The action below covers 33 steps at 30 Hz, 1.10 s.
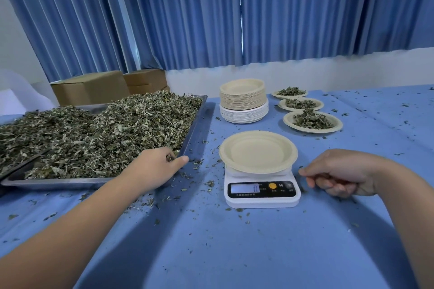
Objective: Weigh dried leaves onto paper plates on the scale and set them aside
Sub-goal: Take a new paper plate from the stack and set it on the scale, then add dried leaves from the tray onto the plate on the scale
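Your left hand's (159, 166) fingers are curled down into the dried leaves (105, 129) at the near right corner of the metal tray (58, 182). A tuft shows between forefinger and thumb, and the thumb sticks out straight over the tray's corner. Your forearm runs back toward you across the blue tablecloth (234, 253).

Your right hand (340, 173) is near the right side of the scale (261, 195), apart from it. Its fingers are folded under and the thumb tip meets the forefinger. Whether a fleck of leaf is pinched there is too small to tell.

Between your hands, the scale carries one paper plate (258, 151), upright and bare inside, and its display reads 0. The tray, heaped with leaves, fills the left of the table.

Beyond the scale stands a stack of plates (243, 98), tan ones on top of white ones. To its right, three filled plates run in a line from near to far: the nearest (338, 124), the middle one (319, 105) and the farthest (274, 94), each holding a small mound of leaves. Leaf crumbs (209, 183) are scattered over the cloth, thickest around the tray's corner and the scale.

At the far left, behind the tray, sit cardboard boxes (91, 87), and blue curtains (211, 19) hang across the back.
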Tool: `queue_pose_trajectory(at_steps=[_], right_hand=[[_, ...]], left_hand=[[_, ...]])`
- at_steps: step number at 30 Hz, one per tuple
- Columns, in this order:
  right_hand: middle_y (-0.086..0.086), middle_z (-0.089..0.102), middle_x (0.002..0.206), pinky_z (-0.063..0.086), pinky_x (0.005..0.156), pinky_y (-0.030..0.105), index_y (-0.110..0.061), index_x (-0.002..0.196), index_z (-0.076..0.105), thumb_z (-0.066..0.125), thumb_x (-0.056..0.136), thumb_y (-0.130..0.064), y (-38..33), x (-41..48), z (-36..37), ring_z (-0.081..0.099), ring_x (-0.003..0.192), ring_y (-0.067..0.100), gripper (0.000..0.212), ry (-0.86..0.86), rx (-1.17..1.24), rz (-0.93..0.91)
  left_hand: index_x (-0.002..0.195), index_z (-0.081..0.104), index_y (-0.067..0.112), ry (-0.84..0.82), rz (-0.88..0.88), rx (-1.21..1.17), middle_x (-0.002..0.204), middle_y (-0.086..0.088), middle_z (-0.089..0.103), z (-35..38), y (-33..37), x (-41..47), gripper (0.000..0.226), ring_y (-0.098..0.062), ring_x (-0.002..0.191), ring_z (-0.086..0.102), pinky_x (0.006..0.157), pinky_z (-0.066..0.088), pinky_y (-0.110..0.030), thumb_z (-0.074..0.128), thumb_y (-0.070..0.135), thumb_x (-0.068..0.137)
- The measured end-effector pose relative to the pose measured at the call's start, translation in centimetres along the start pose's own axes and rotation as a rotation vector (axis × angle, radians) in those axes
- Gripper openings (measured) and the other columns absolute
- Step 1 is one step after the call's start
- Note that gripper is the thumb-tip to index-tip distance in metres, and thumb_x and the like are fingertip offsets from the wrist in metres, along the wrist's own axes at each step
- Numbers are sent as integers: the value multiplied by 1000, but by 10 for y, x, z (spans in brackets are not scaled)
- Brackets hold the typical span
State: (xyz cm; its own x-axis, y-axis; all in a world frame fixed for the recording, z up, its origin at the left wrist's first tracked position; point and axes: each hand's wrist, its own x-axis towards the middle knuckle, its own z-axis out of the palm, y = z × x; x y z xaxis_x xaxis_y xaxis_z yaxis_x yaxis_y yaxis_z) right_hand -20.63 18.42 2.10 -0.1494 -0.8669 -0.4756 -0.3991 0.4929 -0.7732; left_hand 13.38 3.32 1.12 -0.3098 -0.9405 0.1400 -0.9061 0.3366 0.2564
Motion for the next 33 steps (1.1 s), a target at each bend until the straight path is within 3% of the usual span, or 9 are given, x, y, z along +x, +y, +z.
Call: queue_pose_trajectory(at_steps=[5, 9, 16, 20, 28, 33], right_hand=[[5, 37, 49, 15, 34, 13, -1, 75, 58, 58, 94, -21, 1, 4, -1, 28, 34, 13, 28, 83, 50, -29], [4, 38, 49, 16, 34, 16, -2, 75, 60, 58, 94, -23, 1, 6, -1, 28, 36, 14, 28, 153, 41, -37], [2, 38, 49, 16, 36, 17, -3, 78, 60, 56, 94, -21, 0, 11, 1, 27, 36, 14, 24, 220, 41, -66], [2, 38, 49, 16, 36, 18, -3, 80, 61, 56, 93, -21, 1, 14, 0, 26, 36, 14, 23, 224, 28, -62], [1, 39, 47, 18, 36, 18, -2, 81, 62, 55, 95, -21, 2, 20, -1, 28, 36, 14, 25, 291, 51, -76], [2, 40, 47, 19, 36, 18, -1, 83, 63, 56, 95, -22, 2, 21, -2, 29, 36, 14, 25, 316, 76, -82]], left_hand=[[89, 62, 30, 86, -7, -206, 36, 7, 52, -11, -12, 10, 16, -3, 26, 33, 30, 23, -16, 58, 45, 92], [95, 61, 28, 172, 4, -214, 41, 4, 47, -18, -20, 20, 12, -6, 28, 27, 32, 24, -20, 55, 38, 96], [99, 60, 22, 213, 57, 59, 55, -2, 59, -28, -25, 31, 23, -15, 41, 51, 43, 38, -24, 46, 40, 100], [94, 57, 20, 300, 51, 35, 57, -1, 58, -32, -20, 31, 26, -15, 43, 52, 42, 33, -23, 47, 44, 98], [102, 63, 22, 485, 224, -146, 75, 11, 58, -49, 32, 32, 26, -3, 67, 52, 55, 40, -25, 49, 43, 97], [96, 61, 23, 568, 369, -278, 76, 16, 57, -50, 88, 36, 21, -3, 67, 52, 58, 39, -23, 50, 41, 98]])
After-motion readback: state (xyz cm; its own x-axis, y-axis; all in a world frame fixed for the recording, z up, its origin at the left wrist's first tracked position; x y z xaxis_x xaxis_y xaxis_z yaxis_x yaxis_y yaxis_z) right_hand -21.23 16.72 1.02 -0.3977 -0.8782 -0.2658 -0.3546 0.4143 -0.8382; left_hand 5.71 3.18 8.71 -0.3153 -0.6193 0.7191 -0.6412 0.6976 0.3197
